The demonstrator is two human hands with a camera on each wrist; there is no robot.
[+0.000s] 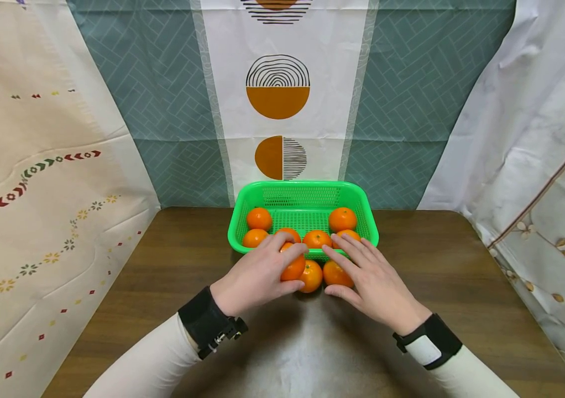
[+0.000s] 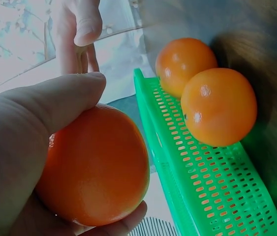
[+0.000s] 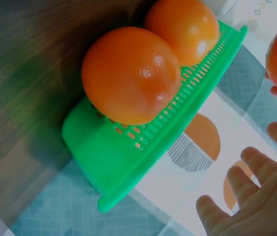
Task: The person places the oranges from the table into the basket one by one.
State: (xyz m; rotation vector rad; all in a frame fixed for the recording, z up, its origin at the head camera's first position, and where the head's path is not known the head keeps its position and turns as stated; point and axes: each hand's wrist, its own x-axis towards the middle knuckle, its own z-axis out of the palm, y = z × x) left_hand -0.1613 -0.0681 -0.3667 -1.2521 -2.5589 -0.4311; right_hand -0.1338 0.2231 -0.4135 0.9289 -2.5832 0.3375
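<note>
My left hand grips an orange just in front of the green basket. The left wrist view shows thumb and fingers wrapped about that orange. Two more oranges sit side by side on the table against the basket's front wall, one at the left and one at the right. Above the right one hovers my right hand, its fingers spread and fairly straight. In the right wrist view nothing lies in its grasp. Several oranges rest inside the basket, partly hidden by the hands.
The basket stands at the far edge of the brown wooden table. Behind it hangs a patterned curtain. Light printed cloths flank the table on the left and right.
</note>
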